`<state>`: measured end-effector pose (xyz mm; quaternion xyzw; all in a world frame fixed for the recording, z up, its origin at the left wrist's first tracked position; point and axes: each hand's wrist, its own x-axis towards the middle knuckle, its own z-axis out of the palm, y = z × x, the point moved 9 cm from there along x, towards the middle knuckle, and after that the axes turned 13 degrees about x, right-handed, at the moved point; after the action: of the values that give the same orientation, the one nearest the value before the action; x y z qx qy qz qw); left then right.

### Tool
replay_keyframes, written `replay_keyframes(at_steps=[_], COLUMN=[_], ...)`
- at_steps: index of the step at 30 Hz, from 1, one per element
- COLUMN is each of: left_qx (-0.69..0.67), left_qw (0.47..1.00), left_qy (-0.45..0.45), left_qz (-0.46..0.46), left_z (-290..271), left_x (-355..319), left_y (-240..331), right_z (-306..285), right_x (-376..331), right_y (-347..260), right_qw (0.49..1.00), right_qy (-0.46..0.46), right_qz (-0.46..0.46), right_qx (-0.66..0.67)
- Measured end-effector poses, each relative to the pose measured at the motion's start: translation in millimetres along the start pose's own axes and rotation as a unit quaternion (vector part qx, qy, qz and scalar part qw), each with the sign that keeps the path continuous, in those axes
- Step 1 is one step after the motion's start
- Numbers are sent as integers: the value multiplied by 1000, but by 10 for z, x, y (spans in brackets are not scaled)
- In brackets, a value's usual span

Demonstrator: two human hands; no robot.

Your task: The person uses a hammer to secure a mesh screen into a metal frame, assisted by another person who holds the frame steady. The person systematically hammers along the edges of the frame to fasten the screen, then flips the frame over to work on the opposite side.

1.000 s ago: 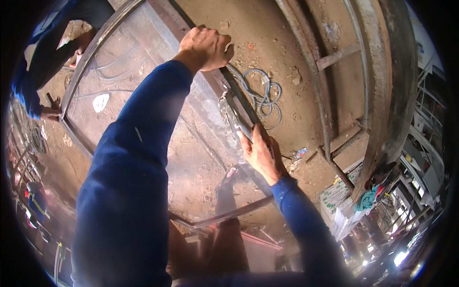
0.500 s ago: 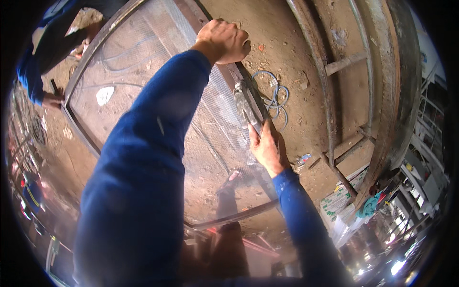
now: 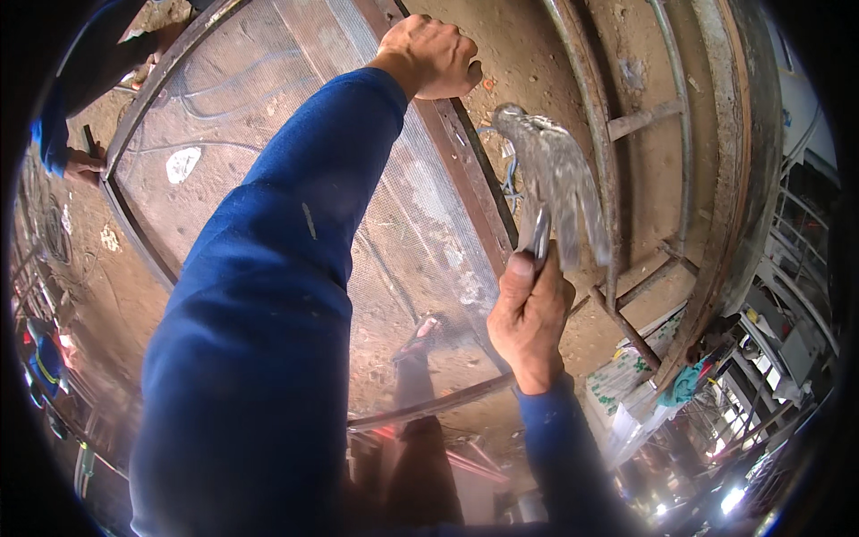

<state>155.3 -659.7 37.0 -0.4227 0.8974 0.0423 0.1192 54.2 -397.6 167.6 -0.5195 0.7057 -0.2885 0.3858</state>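
Mesh (image 3: 398,251) spanned the frame (image 3: 470,174), fastening unclear; the right hand (image 3: 534,313) clenched a tool (image 3: 544,161) beside it, the left hand (image 3: 429,55) curled above, hold hidden.

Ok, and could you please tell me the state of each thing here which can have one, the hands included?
Left hand: curled shut at the brown frame; any grip is hidden.
Right hand: closed around the grey tool.
Grey tool: held, motion-blurred.
Mesh: spread across the brown frame.
Co-worker's hand: at a frame corner, grip unclear.
Blue cord: looped, partly hidden.
Teal cloth: crumpled.
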Motion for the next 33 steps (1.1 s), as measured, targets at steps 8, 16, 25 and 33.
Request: replay_keyframes(at_steps=[8, 16, 25, 33], left_qx=[-19, -6, -12, -7], left_qw=[999, 1000, 1000, 999], left_qy=[24, 21, -14, 38], left_qz=[8, 3, 16, 7], left_z=[-112, 3, -45, -12], left_x=[-53, -37, -57, -19], left_y=[-11, -27, 48, -24], right_z=[385, -42, 331, 365], right_x=[78, -83, 58, -252], right_y=[536, -96, 511, 823], right_qw=[991, 999, 990, 996], right_qy=[-16, 25, -23, -7], right_qz=[31, 45, 67, 68], right_qx=[-127, -2, -119, -57])
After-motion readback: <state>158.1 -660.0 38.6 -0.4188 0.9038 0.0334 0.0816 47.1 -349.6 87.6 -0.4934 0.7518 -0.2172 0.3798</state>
